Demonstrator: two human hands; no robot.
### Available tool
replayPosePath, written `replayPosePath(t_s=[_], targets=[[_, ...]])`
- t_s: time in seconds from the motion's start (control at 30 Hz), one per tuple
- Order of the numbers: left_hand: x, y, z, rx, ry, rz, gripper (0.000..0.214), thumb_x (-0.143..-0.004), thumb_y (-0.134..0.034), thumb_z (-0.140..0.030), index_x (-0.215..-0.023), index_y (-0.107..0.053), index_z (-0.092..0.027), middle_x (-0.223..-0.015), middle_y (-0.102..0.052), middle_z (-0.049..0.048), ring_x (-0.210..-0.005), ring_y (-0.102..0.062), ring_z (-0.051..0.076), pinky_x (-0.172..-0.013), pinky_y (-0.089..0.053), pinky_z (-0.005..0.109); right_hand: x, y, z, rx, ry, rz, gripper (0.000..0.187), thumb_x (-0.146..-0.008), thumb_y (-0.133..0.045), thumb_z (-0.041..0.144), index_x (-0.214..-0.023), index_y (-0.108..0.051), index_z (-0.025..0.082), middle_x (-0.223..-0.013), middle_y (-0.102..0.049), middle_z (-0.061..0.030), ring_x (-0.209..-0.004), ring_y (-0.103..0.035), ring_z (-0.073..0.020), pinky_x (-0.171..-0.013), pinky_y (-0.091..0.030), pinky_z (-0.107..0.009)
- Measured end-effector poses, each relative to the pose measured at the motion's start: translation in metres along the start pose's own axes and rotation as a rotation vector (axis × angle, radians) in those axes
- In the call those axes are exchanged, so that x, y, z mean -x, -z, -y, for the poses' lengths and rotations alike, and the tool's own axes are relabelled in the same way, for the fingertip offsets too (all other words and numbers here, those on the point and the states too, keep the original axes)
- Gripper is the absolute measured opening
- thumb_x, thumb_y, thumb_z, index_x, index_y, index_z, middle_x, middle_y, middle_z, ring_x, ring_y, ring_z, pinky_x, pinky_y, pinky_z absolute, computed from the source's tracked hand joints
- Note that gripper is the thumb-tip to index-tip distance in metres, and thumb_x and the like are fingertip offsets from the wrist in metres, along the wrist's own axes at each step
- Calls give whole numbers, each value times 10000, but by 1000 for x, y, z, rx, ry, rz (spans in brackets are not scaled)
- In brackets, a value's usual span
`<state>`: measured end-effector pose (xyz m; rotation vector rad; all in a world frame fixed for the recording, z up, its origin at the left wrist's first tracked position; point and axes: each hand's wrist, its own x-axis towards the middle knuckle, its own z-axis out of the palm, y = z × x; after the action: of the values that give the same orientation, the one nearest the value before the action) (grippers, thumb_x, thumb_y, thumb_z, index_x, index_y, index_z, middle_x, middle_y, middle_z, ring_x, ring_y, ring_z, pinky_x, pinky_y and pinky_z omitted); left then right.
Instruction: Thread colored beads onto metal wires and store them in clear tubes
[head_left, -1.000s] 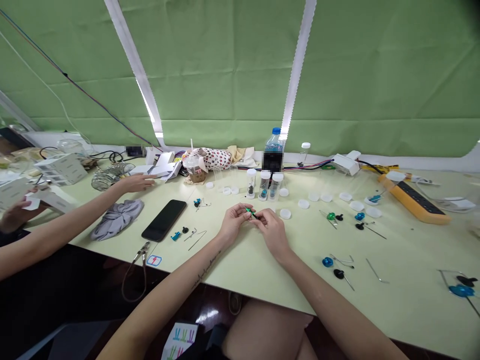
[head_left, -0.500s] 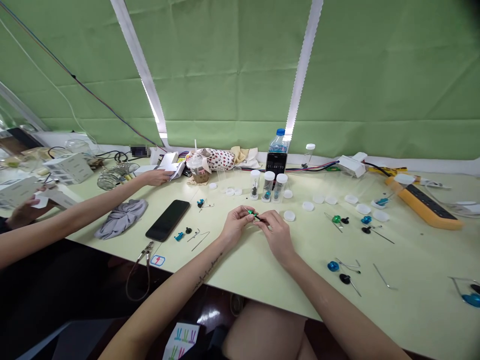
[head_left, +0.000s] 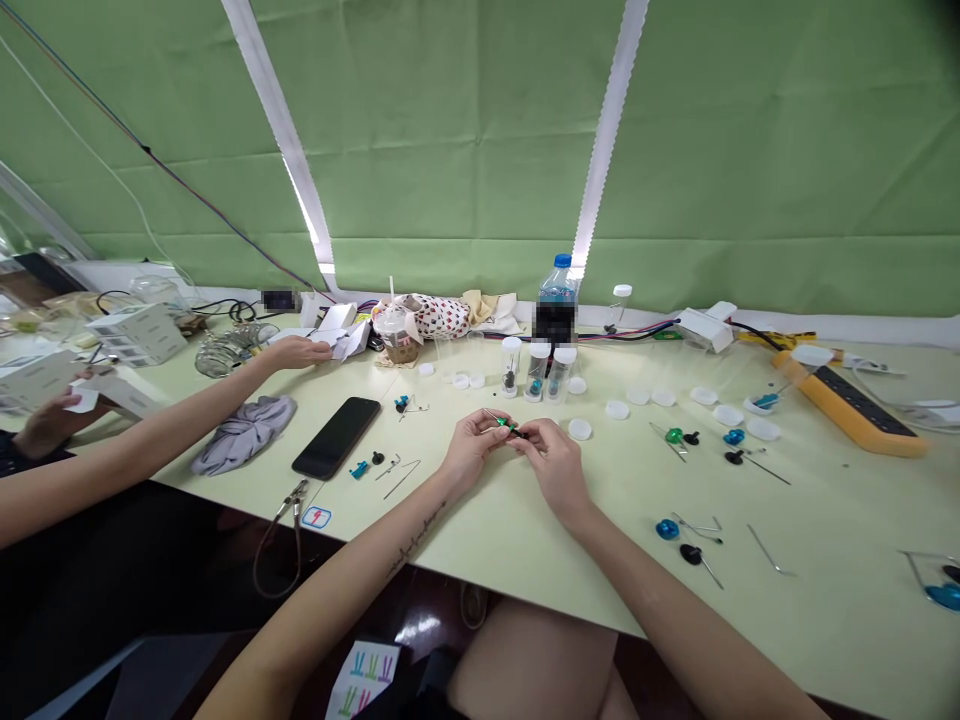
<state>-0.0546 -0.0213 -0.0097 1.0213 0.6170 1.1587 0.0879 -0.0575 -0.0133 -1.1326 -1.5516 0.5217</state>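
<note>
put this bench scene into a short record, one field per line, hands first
left hand: pinches green-and-black piece
right hand: fingertips on the piece's black end
beyond the hands: three capped tubes, upright
left side: black phone, grey cloth
right side: orange power strip
co-worker's hand: beside white paper or card

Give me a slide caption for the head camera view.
Both hands pinch a small green-and-black part above a pale table, with three capped tubes standing behind.

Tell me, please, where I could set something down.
The table is bare between the forearms, and between right hand and loose green knob. Crowded: around capped tubes and white lids, and between phone and left hand, where small parts lie.
</note>
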Motion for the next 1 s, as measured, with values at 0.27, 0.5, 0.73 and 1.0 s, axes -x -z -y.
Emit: replayPosePath(t_s=[0.27,0.5,0.73,1.0], targets=[[1,1,1,14,-3,-14,273,-647,-748,-207,-880,-629,-128,-916,-628,56,-809,-617,157,-780,-493,330,0,-1,1,-91,-116,-11,213,-810,-582,417,-854,-553,210,-802,-624,-27,-716,-627,-180,-671,-523,-321],[0,1,1,10,-12,-10,264,-649,-744,-190,-881,-636,-123,-921,-637,64,-824,-615,160,-802,-488,342,0,-1,1,-124,-109,10,198,-826,-563,406,-814,-550,209,-754,-627,-17,-694,-641,-179,-665,-525,-319],[-1,0,-1,35,-9,-51,265,-641,-751,-182,-874,-639,-127,-906,-656,60,-786,-613,129,-775,-477,290,-1,-3,4,-56,52,-62,169,-838,-562,361,-912,-568,210,-957,-542,-53,-790,-610,-164,-717,-553,-323],[-2,5,2,120,57,-37,268,-633,-758,-170,-873,-650,-117,-890,-671,61,-820,-629,140,-835,-476,308,-1,-1,0,27,96,-57,75,-857,-541,265,-898,-583,218,-879,-550,-35,-791,-599,-167,-721,-546,-323]])
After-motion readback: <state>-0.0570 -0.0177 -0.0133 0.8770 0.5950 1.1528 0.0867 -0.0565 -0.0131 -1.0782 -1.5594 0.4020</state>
